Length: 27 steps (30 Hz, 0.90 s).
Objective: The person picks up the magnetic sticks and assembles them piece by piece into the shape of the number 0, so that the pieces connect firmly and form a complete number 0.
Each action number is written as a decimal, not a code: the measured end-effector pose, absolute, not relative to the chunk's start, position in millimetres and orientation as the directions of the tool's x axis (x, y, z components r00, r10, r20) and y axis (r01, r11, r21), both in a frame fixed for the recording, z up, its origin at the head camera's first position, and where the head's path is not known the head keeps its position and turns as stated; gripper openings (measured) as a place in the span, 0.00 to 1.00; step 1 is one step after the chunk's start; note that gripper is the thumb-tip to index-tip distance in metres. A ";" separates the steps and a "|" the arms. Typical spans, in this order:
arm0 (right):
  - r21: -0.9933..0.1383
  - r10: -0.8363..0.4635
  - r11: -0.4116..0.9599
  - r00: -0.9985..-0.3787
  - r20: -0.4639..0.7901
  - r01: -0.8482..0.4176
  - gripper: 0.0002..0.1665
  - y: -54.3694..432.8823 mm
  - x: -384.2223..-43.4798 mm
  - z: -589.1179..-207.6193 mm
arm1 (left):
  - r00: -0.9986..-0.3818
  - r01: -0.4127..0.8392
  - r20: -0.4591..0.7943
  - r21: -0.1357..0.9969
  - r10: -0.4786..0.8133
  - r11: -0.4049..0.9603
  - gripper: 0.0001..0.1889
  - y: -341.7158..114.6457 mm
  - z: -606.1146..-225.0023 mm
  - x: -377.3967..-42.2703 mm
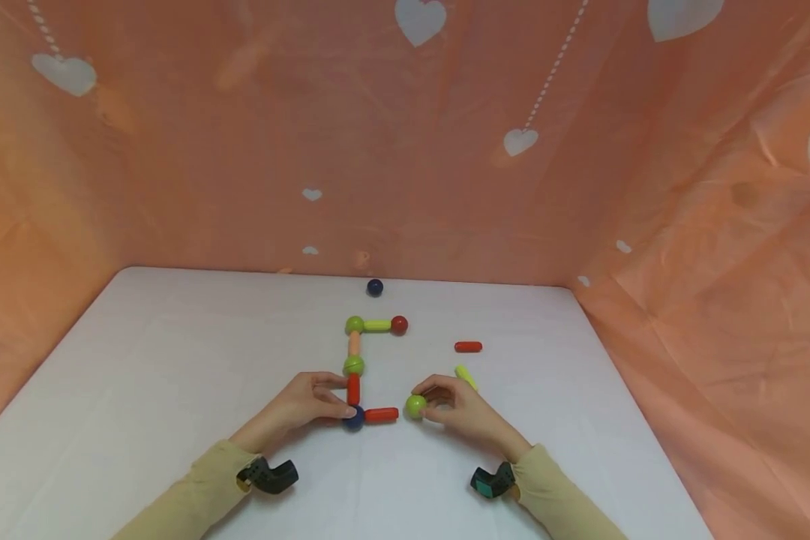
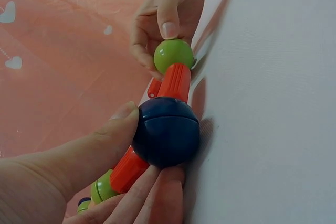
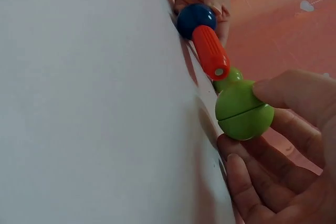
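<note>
My left hand [image 1: 307, 401] grips a dark blue ball [image 2: 167, 132] between thumb and fingers at the near corner of a joined chain. From that ball one red rod [image 1: 382, 415] points right, its free end showing a small metal disc in the right wrist view. Another red rod [image 1: 354, 390] runs away to a green ball [image 1: 354, 365], then a pale orange rod [image 1: 355, 344], a second green ball [image 1: 355, 324], a yellow-green rod [image 1: 377, 325] and a red ball [image 1: 399, 325]. With thumb and fingertips my right hand [image 1: 460, 406] pinches a separate green ball [image 3: 244, 109], close to the rod's free end.
A loose dark blue ball [image 1: 375, 287] sits near the far edge of the white table [image 1: 209, 337]. Right of the chain lie a loose red rod [image 1: 469, 346] and a yellow-green rod [image 1: 466, 376], partly behind my right hand. Orange cloth [image 1: 351, 150] with hearts hangs around the table.
</note>
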State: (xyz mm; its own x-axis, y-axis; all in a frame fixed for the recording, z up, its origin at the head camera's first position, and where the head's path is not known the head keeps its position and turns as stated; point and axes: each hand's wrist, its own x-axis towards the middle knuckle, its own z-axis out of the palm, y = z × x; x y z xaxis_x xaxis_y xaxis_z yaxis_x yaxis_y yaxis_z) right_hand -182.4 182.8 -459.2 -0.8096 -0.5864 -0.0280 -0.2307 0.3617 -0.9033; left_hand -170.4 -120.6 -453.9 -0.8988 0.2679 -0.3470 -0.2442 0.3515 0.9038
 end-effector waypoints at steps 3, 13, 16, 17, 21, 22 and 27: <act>-0.909 -0.591 0.351 -0.806 -0.027 -0.227 0.14 181.8 -180.1 -460.4 | -0.900 -0.221 -0.328 0.911 0.287 0.349 0.35 -122.3 -455.4 -170.4; -0.923 -0.602 0.336 -0.797 -0.054 -0.190 0.16 177.8 -176.1 -457.4 | -0.908 -0.223 -0.329 0.904 0.260 0.364 0.34 -121.0 -454.0 -169.7; -0.915 -0.606 0.349 -0.793 -0.056 -0.202 0.16 176.0 -174.7 -455.7 | -0.908 -0.215 -0.323 0.906 0.268 0.364 0.34 -121.3 -453.3 -170.0; -0.912 -0.609 0.353 -0.792 -0.053 -0.210 0.16 175.4 -174.6 -455.4 | -0.908 -0.209 -0.319 0.907 0.272 0.365 0.33 -121.6 -452.9 -170.0; -0.907 -0.615 0.357 -0.787 -0.047 -0.225 0.16 173.7 -174.9 -454.6 | -0.911 -0.196 -0.308 0.909 0.276 0.367 0.32 -122.0 -451.8 -169.9; -0.908 -0.616 0.354 -0.787 -0.046 -0.223 0.16 173.5 -175.0 -454.8 | -0.911 -0.193 -0.305 0.909 0.277 0.368 0.32 -122.1 -451.9 -169.8; -0.903 -0.608 0.363 -0.793 -0.043 -0.229 0.16 172.8 -174.2 -454.7 | -0.904 -0.197 -0.310 0.914 0.295 0.355 0.33 -122.6 -453.4 -169.7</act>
State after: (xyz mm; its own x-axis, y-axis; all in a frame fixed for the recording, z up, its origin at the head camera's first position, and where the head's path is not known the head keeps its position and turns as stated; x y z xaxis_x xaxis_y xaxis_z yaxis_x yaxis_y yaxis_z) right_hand -174.2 172.8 -454.7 -0.7926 -0.6081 -0.0433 -0.2291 0.3629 -0.9032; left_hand -169.7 -122.6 -453.4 -0.9040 0.2947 -0.3098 -0.1974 0.3549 0.9138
